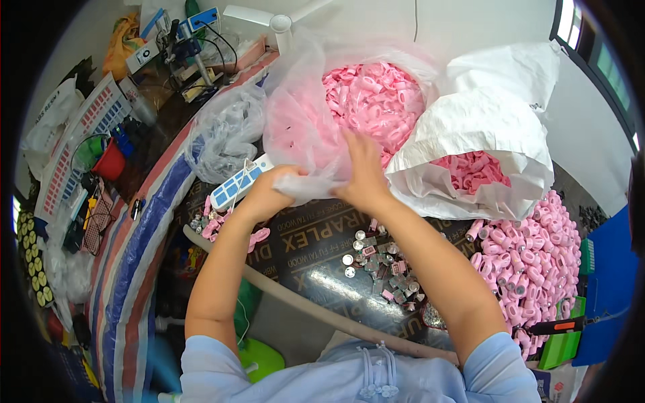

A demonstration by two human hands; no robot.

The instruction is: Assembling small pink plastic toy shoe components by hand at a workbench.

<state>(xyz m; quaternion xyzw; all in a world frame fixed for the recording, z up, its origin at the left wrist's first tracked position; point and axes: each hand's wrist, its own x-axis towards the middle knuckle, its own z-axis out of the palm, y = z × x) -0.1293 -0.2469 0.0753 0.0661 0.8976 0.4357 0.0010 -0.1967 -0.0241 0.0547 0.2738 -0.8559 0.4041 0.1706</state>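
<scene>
A large clear plastic bag (295, 124) full of small pink plastic parts (376, 94) stands at the far side of the table. My left hand (270, 193) is closed on the bag's near edge, with the film bunched at its fingers. At the right of that edge is my right hand (364, 176), its thumb and fingers around the film, slightly blurred. Beside it on the right, a white woven sack (477, 127) lies with its mouth toward me and more pink pieces (474, 171) inside.
Pink parts form a big heap (531, 255) at the right, near a blue bin (608, 289). Small metal pieces (393, 269) lie on the dark tabletop (302, 248). A white-and-blue power strip (240, 181) and a crumpled clear bag (228, 131) are at the left. A curved table edge (289, 295) runs before me.
</scene>
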